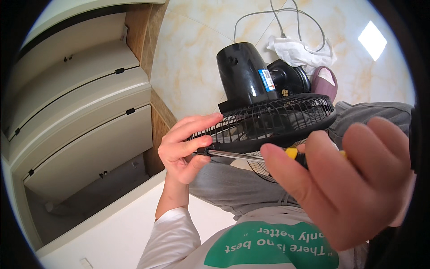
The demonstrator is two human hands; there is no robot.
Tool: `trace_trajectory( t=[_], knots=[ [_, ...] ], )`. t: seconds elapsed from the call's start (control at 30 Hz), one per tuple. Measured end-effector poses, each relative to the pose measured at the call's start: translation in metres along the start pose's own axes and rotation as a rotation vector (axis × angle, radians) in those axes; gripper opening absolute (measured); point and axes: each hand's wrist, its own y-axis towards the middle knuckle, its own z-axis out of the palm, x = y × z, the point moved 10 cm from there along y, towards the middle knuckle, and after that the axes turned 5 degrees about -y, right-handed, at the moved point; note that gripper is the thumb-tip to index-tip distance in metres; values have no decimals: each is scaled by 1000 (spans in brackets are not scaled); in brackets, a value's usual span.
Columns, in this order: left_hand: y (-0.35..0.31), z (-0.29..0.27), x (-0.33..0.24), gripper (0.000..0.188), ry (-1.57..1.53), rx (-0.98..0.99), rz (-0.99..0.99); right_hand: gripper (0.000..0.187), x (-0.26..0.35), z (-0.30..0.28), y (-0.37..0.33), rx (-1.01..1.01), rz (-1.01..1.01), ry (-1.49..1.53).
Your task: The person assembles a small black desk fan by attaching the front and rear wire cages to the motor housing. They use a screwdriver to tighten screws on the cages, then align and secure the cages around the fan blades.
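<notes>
Two hands work at a black fan (251, 80) resting on the person's lap above grey trousers (233, 188). The left hand (186, 148) curls around the rim of the fan's wire grille (268, 121), fingers on top, thumb beneath, right at the screwdriver's tip. The right hand (345, 184), near and large, is closed around the yellow-and-black handle of the screwdriver (251, 156), whose metal shaft runs left along the grille's edge. Far beyond, a white cloth (300, 51) and grey cable (277, 18) lie on the marble floor (192, 58). Cream cabinet drawers (76, 112) stand left.
</notes>
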Motion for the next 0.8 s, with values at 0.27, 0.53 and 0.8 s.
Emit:
trace_trajectory(
  t=[0.27, 0.53, 0.8],
  knots=[
    [1, 2, -2, 32, 21, 11, 29, 40, -41, 38, -17, 207, 318, 418],
    [7, 0, -2, 32, 38, 2, 18, 44, -23, 22, -1, 214, 151, 216],
    [9, 8, -10, 28, 52, 66, 79, 37, -37, 42, -17, 286, 216, 223]
  ],
)
